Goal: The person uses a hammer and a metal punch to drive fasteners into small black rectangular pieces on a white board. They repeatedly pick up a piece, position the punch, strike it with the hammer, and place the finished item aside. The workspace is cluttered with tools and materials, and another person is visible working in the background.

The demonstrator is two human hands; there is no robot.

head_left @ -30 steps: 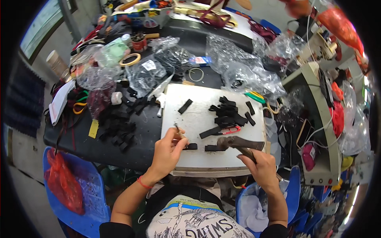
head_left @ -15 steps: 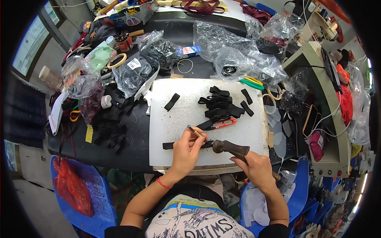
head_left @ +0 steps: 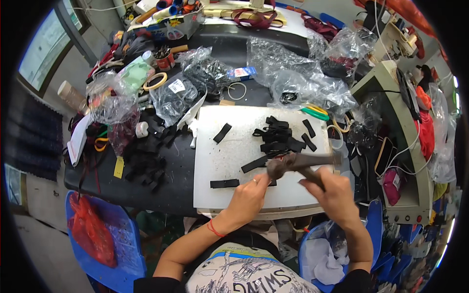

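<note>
My right hand (head_left: 337,195) grips the handle of a hammer (head_left: 305,161). Its dark head is right above the fingertips of my left hand (head_left: 248,199). The left fingers are pinched together on a slim metal punch, which the hammer head now hides. Beneath them a black webbing strip (head_left: 223,183) lies flat on a white board (head_left: 210,156), one end showing beyond the fingers. A pile of short black strips (head_left: 277,136) rests farther back on the board, with a single strip (head_left: 223,133) to the left and two more (head_left: 309,136) at right. Red-handled snips are mostly covered by the hammer.
Clear plastic bags (head_left: 312,88) crowd the table behind the board. More black strips (head_left: 146,168) lie on the dark tabletop at left. Green-handled scissors (head_left: 315,113) sit by the board's far right corner. Blue chairs (head_left: 127,239) stand on either side of me.
The hammer has swung leftward over my left hand, covering the punch that showed tilted between its fingers. The whole scene has shifted slightly right and down in view.
</note>
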